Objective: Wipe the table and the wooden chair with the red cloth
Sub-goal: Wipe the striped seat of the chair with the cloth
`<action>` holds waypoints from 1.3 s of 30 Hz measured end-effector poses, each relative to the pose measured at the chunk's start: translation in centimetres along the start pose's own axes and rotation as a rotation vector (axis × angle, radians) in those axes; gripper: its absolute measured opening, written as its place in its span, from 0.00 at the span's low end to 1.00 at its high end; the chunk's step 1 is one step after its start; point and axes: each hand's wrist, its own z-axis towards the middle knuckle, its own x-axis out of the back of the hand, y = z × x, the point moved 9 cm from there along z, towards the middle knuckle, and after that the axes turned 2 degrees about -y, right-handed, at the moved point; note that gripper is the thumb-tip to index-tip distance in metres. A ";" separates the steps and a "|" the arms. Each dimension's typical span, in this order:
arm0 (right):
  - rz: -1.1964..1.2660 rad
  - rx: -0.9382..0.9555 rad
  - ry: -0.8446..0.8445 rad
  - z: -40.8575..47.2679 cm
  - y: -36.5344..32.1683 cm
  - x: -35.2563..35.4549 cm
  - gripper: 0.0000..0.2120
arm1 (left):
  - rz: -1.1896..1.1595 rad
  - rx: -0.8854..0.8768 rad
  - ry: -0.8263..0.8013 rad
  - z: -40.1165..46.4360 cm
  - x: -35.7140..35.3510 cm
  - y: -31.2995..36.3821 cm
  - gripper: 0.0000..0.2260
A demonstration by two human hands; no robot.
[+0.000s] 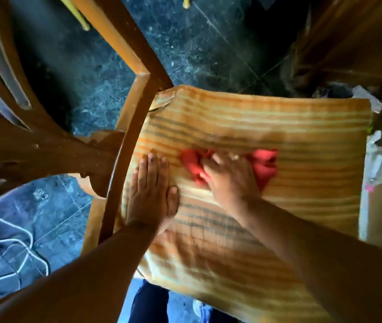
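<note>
The wooden chair (136, 108) fills the view from above, its armrest frame running along the left of a striped orange seat cushion (290, 141). The red cloth (265, 164) lies bunched on the middle of the cushion. My right hand (229, 178) presses down on the cloth, fingers curled into it, with red folds showing on both sides. My left hand (152, 192) lies flat on the cushion beside the armrest, fingers spread and holding nothing. The table is not clearly in view.
Dark speckled floor tiles (185, 50) surround the chair. A white cord (10, 252) lies looped on the floor at lower left. Dark wooden furniture (353, 38) stands at upper right, with clutter (376, 159) along the cushion's right edge.
</note>
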 end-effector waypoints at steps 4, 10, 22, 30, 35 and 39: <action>0.105 0.261 -0.309 -10.5 -1.9 -1.9 0.11 | -0.060 -0.043 -0.081 0.3 2.6 0.7 0.32; 0.126 -0.004 0.009 -11.3 5.4 2.9 0.24 | -0.023 -0.595 0.092 14.9 7.9 10.0 0.29; 0.189 -0.159 -0.016 0.4 -3.5 -1.8 0.12 | -0.317 -0.566 -0.146 22.4 3.6 9.2 0.24; 0.238 0.123 -0.350 -11.3 -9.2 -2.7 0.11 | -0.048 -0.548 -0.115 21.4 4.1 9.3 0.26; 0.095 -0.223 0.160 -3.3 8.2 7.1 0.22 | 0.078 -0.472 0.063 19.9 4.8 7.7 0.26; -0.148 0.085 -0.229 0.7 9.4 1.5 0.30 | 0.047 -0.484 0.092 20.1 5.0 8.2 0.25</action>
